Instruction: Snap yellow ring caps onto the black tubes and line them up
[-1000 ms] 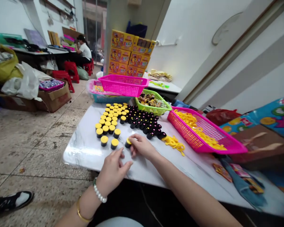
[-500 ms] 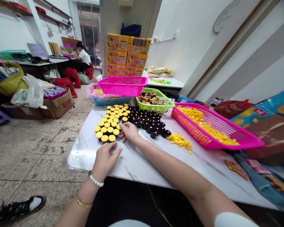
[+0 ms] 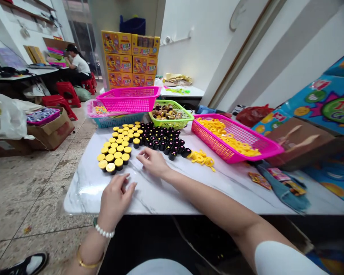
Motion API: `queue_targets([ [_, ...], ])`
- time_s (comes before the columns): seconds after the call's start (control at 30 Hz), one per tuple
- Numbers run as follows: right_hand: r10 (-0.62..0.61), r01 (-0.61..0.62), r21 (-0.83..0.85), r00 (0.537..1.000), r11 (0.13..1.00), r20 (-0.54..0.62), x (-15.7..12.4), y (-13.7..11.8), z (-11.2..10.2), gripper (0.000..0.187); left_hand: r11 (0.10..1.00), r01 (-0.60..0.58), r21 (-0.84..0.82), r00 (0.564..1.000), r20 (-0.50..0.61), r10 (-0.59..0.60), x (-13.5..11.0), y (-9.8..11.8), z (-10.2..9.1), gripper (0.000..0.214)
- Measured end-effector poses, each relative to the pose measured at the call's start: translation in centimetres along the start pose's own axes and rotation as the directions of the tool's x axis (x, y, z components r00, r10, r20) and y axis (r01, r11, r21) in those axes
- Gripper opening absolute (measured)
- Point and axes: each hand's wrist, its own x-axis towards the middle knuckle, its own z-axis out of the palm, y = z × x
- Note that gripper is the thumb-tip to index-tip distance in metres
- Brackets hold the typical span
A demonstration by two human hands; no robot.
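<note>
My left hand (image 3: 114, 198) rests on the white marble table (image 3: 166, 191), fingers loosely spread, holding nothing, just below the cluster of yellow-topped black caps (image 3: 117, 147). Hovering over the table to the right of that cluster, my right hand (image 3: 153, 160) has its fingers apart and empty. Behind it stands a group of bare black caps (image 3: 163, 139). A small heap of yellow rings (image 3: 201, 157) lies right of the black caps.
A long pink basket (image 3: 237, 139) holds yellow rings. A green basket (image 3: 172, 114) of parts, another pink basket (image 3: 129, 99) and a blue one sit at the table's far end. Yellow cartons are stacked behind. A person sits at a far desk. Cardboard boxes stand on the floor.
My right hand set a yellow-topped cap into the cluster and has drawn back empty. The loose front caps are now packed against the group. The camera view shifted right.
</note>
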Motion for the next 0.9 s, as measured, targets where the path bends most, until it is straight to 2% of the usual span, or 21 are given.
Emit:
queue_targets([
  [0.07, -0.209, 0.184, -0.236, 0.975, 0.954, -0.081, -2.8, 0.3, -3.1, 0.011, 0.989, -0.120, 0.081, 0.993, 0.016, 0.119, -1.6, 0.6, 0.7, 0.033],
  [0.13, -0.273, 0.204, -0.350, 0.949, 0.914, -0.159, -5.5, 1.2, -6.5, 0.014, 0.970, -0.205, 0.131, 0.979, 0.050, 0.200, -2.7, 1.5, 1.4, 0.028],
  [0.23, -0.183, 0.034, -0.397, 0.921, 0.917, -0.343, -8.4, 4.0, -11.7, 0.019, 0.954, -0.259, 0.152, 0.964, 0.105, 0.245, -3.0, 2.7, 2.1, 0.025],
  [0.33, -0.120, -0.168, -0.487, 0.854, 0.857, -0.506, -9.6, 7.9, -16.5, 0.021, 0.949, -0.262, 0.177, 0.954, 0.198, 0.226, -2.1, 3.7, 2.4, 0.026],
  [0.37, -0.096, -0.239, -0.519, 0.838, 0.821, -0.538, -9.6, 9.3, -17.9, 0.022, 0.947, -0.265, 0.184, 0.945, 0.246, 0.217, -1.7, 4.1, 2.5, 0.027],
  [0.43, -0.015, -0.341, -0.550, 0.840, 0.762, -0.542, -9.5, 11.6, -19.8, 0.028, 0.944, -0.270, 0.190, 0.920, 0.340, 0.195, -0.9, 4.7, 2.5, 0.028],
  [0.53, 0.077, -0.360, -0.557, 0.881, 0.748, -0.466, -9.3, 13.4, -21.0, 0.039, 0.955, -0.238, 0.176, 0.899, 0.413, 0.147, -0.2, 5.4, 2.4, 0.030],
  [0.67, 0.036, -0.231, -0.588, 0.945, 0.775, -0.324, -9.5, 12.9, -20.4, 0.033, 0.992, -0.124, -0.019, 0.878, 0.464, 0.119, 1.4, 5.6, 2.0, 0.031],
  [0.7, 0.017, -0.192, -0.580, 0.956, 0.791, -0.293, -9.4, 12.4, -20.2, 0.035, 0.992, -0.093, -0.082, 0.881, 0.457, 0.120, 2.1, 5.6, 2.0, 0.032],
  [0.77, -0.028, -0.127, -0.523, 0.960, 0.843, -0.278, -8.6, 11.3, -19.5, 0.042, 0.982, -0.028, -0.185, 0.916, 0.390, 0.099, 3.8, 5.6, 2.4, 0.036],
  [0.83, -0.045, -0.088, -0.386, 0.945, 0.918, -0.323, -7.1, 9.9, -18.7, 0.044, 0.956, 0.071, -0.284, 0.953, 0.302, 0.019, 5.8, 5.6, 3.5, 0.042],
  [0.9, -0.006, -0.070, -0.196, 0.932, 0.978, -0.363, -5.2, 8.6, -17.8, 0.043, 0.897, 0.201, -0.394, 0.958, 0.269, -0.097, 7.7, 5.5, 5.2, 0.045],
])
